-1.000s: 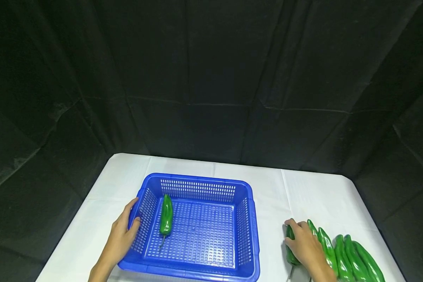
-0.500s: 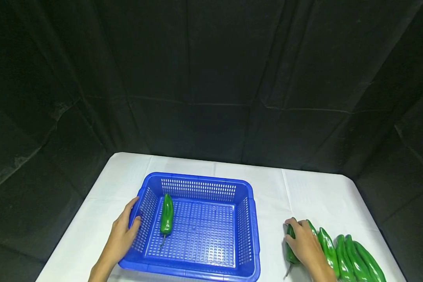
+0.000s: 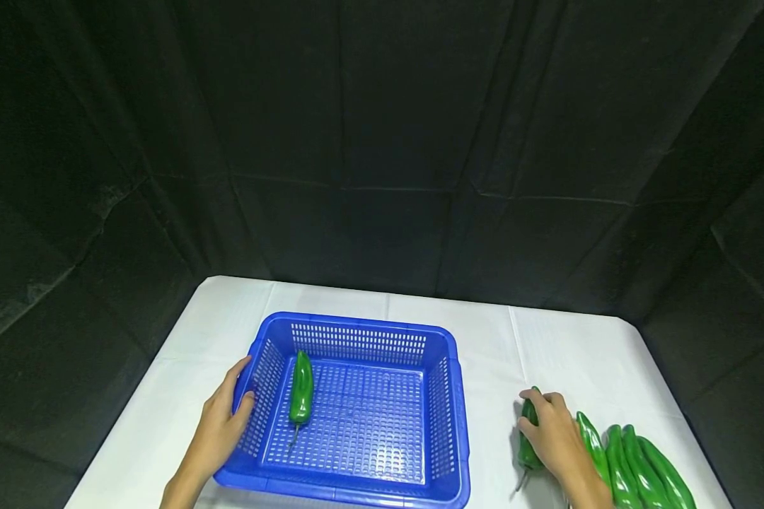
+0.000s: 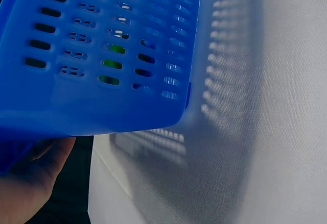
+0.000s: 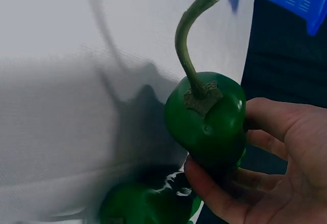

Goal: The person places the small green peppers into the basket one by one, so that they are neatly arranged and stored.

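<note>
In the head view a blue plastic basket [image 3: 363, 496] with slotted walls stands on the white-covered table. One green pepper [image 3: 302, 392] lies inside it, towards the left. My left hand [image 3: 219, 428] grips the basket's left rim, its thumb on the inner side. To the right of the basket my right hand [image 3: 557, 438] holds another green pepper [image 3: 528, 449] between thumb and fingers. The right wrist view shows that pepper's stem [image 5: 186, 45] pointing away from the palm, with its shadow on the cloth. A second pepper [image 5: 148, 203] sits below it there.
Several more green peppers [image 3: 643, 466] lie side by side at the table's front right, by my right wrist. White cloth [image 3: 493, 367] covers the table between basket and peppers. Black drapes [image 3: 382, 141] enclose the back and sides.
My right hand has shifted slightly away from me and to the right, with the held pepper moving along. The left hand and basket stay put.
</note>
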Motion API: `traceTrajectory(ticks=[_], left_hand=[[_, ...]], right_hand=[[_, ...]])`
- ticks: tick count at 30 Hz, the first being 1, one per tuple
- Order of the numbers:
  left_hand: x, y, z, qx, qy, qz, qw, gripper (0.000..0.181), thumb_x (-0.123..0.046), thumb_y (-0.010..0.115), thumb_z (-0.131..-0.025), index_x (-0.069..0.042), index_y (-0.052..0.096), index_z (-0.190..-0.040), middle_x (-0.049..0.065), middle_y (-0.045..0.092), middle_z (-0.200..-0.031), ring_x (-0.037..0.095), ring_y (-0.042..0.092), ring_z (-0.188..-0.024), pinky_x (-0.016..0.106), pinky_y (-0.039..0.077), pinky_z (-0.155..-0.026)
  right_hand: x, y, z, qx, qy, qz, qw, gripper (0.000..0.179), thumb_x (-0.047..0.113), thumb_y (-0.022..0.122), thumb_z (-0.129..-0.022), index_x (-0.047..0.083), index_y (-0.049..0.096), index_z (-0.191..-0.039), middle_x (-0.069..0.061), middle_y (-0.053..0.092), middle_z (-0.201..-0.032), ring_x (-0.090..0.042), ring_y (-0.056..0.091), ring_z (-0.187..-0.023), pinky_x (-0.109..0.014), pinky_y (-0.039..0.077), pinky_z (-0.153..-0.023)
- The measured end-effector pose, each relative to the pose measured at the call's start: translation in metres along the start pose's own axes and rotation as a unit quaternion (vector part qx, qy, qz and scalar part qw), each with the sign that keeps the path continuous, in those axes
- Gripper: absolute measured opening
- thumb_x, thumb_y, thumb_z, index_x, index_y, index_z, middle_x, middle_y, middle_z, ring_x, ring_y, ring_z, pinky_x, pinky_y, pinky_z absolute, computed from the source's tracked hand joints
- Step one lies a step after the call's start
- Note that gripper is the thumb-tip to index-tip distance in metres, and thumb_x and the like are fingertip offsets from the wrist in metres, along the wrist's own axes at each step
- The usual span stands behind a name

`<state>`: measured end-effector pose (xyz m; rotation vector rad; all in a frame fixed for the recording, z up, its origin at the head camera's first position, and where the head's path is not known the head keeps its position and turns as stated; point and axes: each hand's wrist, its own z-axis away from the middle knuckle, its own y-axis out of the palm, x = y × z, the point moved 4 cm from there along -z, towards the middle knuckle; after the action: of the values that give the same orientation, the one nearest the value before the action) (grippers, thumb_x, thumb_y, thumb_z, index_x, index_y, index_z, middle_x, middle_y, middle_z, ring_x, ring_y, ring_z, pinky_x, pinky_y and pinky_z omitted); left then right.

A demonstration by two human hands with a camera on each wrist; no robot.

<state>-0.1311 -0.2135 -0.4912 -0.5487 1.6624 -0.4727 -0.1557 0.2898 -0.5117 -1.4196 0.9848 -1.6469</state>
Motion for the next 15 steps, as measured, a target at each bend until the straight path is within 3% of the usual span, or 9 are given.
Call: traceTrajectory(ticks=[15], left_hand=[[-0.004, -0.001, 0.000, -0.001, 0.003, 0.001, 1.0000, 0.056, -0.001, 0.049, -0.101, -0.006, 0.031, -0.153, 0.031, 0.041, -0.148, 0.050, 0.051, -0.125, 0.066, 0.045, -0.095]], right_hand=[[0.007, -0.013, -0.003, -0.013, -0.009, 0.003, 0.9999, 0.043, 0.007, 0.069, -0.089, -0.003, 0.058, -0.129, -0.039, 0.046, -0.122, -0.059, 0.054, -0.107, -0.067, 0.048, -0.080]])
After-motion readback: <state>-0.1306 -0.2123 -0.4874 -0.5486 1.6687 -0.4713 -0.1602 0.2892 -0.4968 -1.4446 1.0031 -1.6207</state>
